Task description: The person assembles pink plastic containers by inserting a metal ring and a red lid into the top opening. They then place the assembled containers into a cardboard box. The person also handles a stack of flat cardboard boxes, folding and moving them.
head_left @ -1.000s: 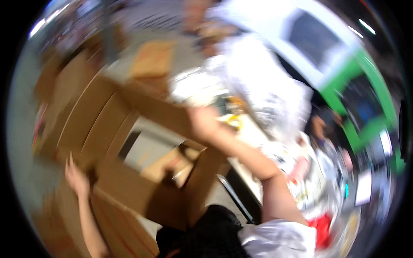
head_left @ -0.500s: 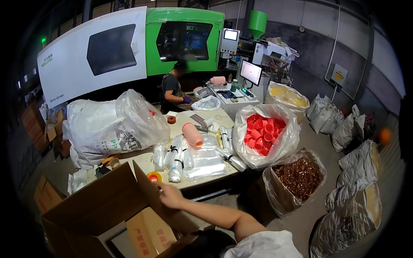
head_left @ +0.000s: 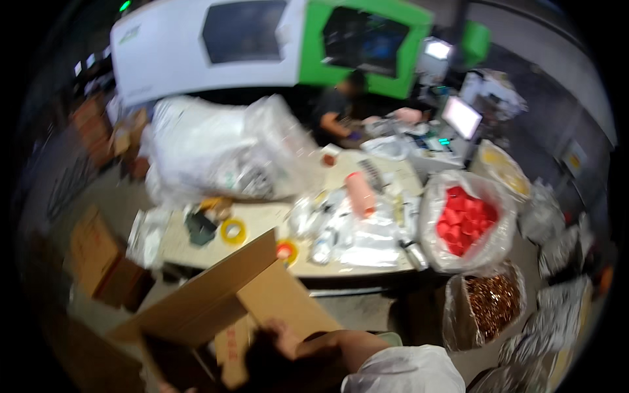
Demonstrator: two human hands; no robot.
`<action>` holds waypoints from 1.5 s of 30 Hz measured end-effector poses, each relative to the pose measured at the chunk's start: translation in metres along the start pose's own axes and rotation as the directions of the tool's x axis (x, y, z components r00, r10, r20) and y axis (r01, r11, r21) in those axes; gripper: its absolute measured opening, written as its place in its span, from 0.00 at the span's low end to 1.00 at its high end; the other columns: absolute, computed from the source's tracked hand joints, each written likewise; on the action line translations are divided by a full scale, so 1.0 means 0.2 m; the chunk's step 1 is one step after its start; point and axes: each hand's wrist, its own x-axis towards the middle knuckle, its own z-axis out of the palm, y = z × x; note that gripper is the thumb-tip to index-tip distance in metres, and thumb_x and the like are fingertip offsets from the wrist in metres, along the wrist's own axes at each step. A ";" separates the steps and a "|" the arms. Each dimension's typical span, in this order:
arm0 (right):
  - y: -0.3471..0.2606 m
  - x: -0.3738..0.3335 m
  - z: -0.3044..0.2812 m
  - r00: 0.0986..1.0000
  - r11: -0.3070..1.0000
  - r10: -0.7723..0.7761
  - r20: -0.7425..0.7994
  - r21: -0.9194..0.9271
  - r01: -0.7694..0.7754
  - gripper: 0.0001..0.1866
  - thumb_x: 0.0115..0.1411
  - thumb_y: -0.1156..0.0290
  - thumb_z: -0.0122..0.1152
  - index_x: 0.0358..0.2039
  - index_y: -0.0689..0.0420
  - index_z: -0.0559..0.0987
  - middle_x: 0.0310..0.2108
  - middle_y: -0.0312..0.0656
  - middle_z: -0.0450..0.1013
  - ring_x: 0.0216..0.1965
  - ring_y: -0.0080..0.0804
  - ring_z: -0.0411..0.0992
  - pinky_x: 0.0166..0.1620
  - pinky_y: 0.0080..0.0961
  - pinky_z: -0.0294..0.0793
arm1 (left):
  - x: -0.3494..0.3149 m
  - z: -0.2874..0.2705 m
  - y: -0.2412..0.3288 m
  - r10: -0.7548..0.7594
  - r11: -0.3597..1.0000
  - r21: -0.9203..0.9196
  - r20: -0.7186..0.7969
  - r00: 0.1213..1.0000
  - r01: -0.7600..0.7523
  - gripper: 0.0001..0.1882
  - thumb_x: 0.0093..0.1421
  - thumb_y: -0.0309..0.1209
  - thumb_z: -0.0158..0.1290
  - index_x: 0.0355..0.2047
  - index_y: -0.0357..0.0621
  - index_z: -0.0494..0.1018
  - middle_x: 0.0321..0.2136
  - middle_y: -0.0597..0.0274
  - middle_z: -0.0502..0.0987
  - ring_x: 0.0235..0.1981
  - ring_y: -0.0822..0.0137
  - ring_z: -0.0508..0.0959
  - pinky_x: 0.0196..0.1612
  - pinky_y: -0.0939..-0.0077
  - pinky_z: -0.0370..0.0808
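A large open cardboard box (head_left: 196,298) stands at the lower left, tilted, with its flaps raised. My right hand (head_left: 283,339) reaches in from the right and lies against the box's right-hand flap. Motion smears its fingers, so their grip does not show. At the bottom edge only a few fingertips of my left hand (head_left: 175,388) appear, beside the near side of the box. Inside the box, a brown cardboard piece with red print (head_left: 230,350) is partly visible. Deep shadow hides much of the box's interior.
Behind the box, a table (head_left: 262,216) holds tape rolls (head_left: 233,231), clear plastic bags (head_left: 370,245), a pink bottle (head_left: 360,195) and a big white sack (head_left: 203,150). Bags of red parts (head_left: 462,223) and brown pieces (head_left: 491,304) stand right. A co-worker (head_left: 337,108) sits beyond.
The view has swung left and blurred. My right hand has gone from the flap's upper edge to lower on the flap, which now leans outward. Left fingertips have come into view.
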 end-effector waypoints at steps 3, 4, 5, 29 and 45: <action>-0.16 -0.06 -0.03 0.930 0.952 -0.175 0.324 -0.184 0.244 0.38 0.58 0.53 0.60 0.66 0.54 0.65 0.68 0.49 0.58 0.70 0.49 0.53 0.71 0.55 0.48 | 0.32 0.60 0.14 0.096 0.964 -0.253 0.033 0.995 -0.084 0.63 0.57 0.64 0.54 0.69 0.22 0.38 0.69 0.21 0.35 0.71 0.27 0.37 0.74 0.51 0.41; -0.18 -0.09 -0.06 0.898 0.976 -0.190 0.397 -0.019 0.215 0.39 0.57 0.51 0.61 0.66 0.54 0.65 0.67 0.48 0.59 0.70 0.50 0.53 0.72 0.58 0.45 | 0.40 0.67 0.20 0.036 0.994 -0.103 0.075 0.997 -0.028 0.59 0.57 0.68 0.50 0.67 0.23 0.50 0.71 0.27 0.38 0.73 0.35 0.39 0.73 0.56 0.47; -0.16 -0.15 -0.02 0.887 0.942 -0.325 0.328 0.033 0.333 0.40 0.56 0.51 0.63 0.65 0.56 0.66 0.67 0.49 0.59 0.69 0.51 0.55 0.71 0.57 0.47 | 0.41 0.70 0.20 0.042 0.991 -0.127 0.037 0.998 -0.037 0.56 0.58 0.66 0.50 0.66 0.24 0.53 0.69 0.27 0.46 0.71 0.36 0.46 0.70 0.55 0.53; 0.16 0.88 -1.10 0.945 0.676 0.320 -0.071 0.716 -0.175 0.13 0.68 0.65 0.54 0.38 0.60 0.82 0.35 0.53 0.79 0.35 0.48 0.78 0.40 0.37 0.76 | 0.31 0.67 0.71 -0.019 0.957 -0.247 -0.579 0.815 -0.153 0.45 0.57 0.47 0.57 0.66 0.29 0.54 0.70 0.41 0.54 0.72 0.40 0.51 0.70 0.37 0.44; 0.79 0.99 -0.88 0.825 0.800 0.485 -0.290 0.528 -0.284 0.21 0.58 0.63 0.63 0.46 0.65 0.78 0.30 0.44 0.77 0.28 0.30 0.72 0.35 0.32 0.73 | 0.41 1.07 0.71 0.005 0.935 -0.313 -0.454 0.891 -0.165 0.39 0.62 0.39 0.53 0.68 0.35 0.51 0.68 0.37 0.56 0.70 0.38 0.53 0.71 0.44 0.49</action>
